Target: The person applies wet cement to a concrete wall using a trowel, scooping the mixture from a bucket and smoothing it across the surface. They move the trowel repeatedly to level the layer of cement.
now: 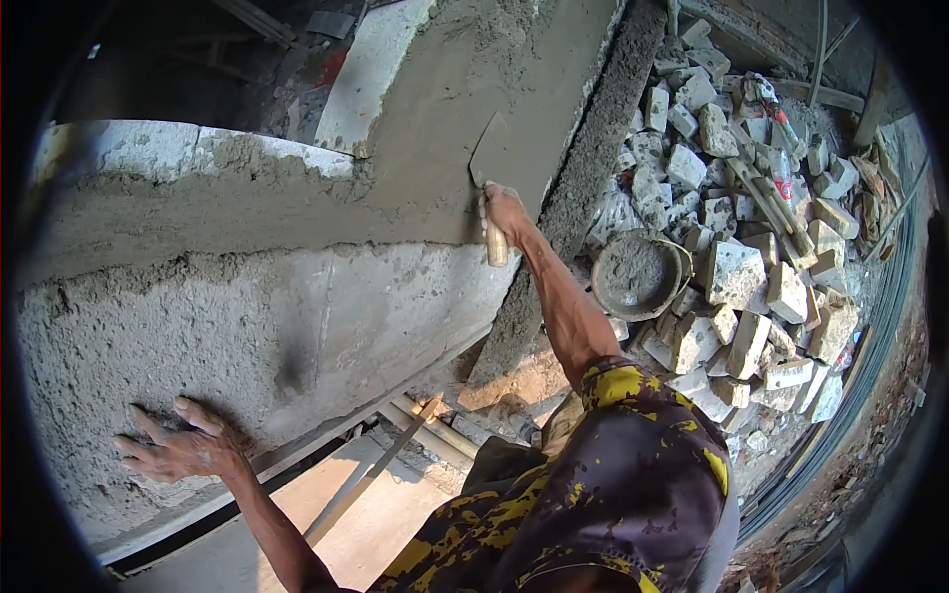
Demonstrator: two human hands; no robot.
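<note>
My right hand is closed around the wooden handle of a trowel. Its pointed blade lies on or just over a smooth band of wet grey mortar; I cannot tell if it touches. That mortar runs along the top of a wall and turns left into a second band. On the left, my left hand rests with fingers spread on the rough grey face of the wall, holding nothing.
A bucket with grey mortar in it stands among broken blocks on the right. Long thin rods curve along the far right. Below the wall are a wooden plank and some poles.
</note>
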